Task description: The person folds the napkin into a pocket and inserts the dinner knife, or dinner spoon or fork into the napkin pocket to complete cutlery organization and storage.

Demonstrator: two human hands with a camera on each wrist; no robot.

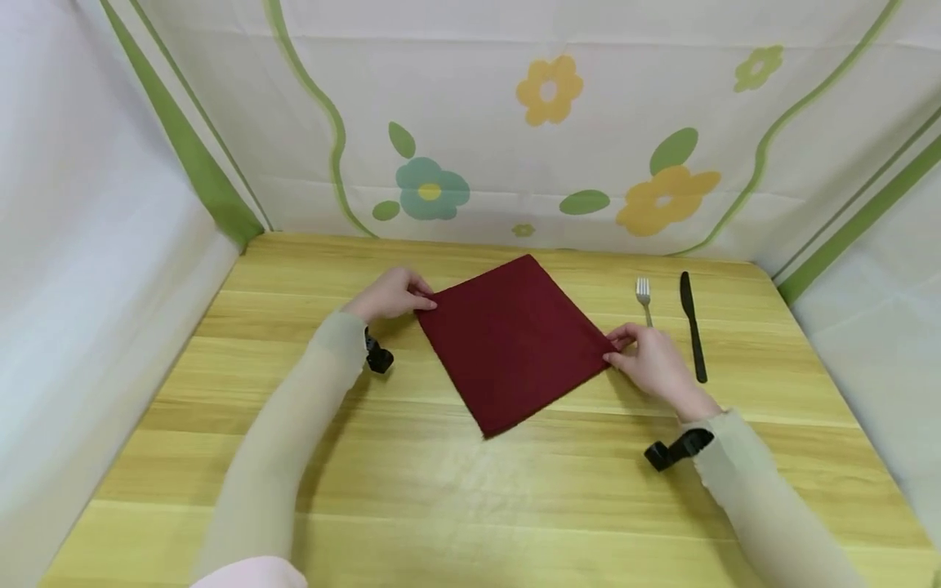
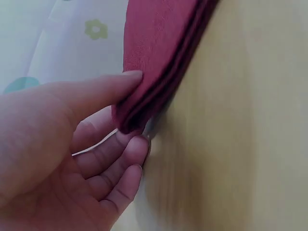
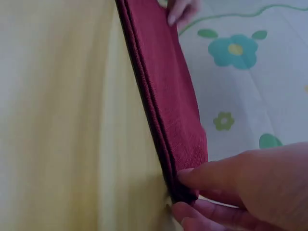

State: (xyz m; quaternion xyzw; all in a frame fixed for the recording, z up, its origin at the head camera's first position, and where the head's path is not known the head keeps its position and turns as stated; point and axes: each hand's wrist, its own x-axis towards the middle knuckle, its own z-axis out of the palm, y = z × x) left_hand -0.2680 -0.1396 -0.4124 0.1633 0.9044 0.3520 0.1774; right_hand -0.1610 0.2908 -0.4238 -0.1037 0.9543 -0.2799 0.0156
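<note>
A dark red cloth napkin [image 1: 515,343], folded into a layered square, lies turned like a diamond on the wooden table. Its left corner is pinched between thumb and fingers of my left hand [image 1: 393,296]. My right hand [image 1: 650,359] pinches the opposite, right corner. In the left wrist view the thumb of the left hand [image 2: 72,139] presses on top of the napkin's layers [image 2: 159,48], with fingers beneath. The right wrist view shows the right hand [image 3: 255,187] gripping the napkin's corner the same way, and stacked edges run along the napkin [image 3: 163,91].
A fork [image 1: 644,296] with a silver head lies just beyond the right hand, its lower handle hidden. Right of it lies a black knife [image 1: 693,327]. The wooden table [image 1: 470,506] is bordered at the back and sides by a white flowered curtain [image 1: 485,98].
</note>
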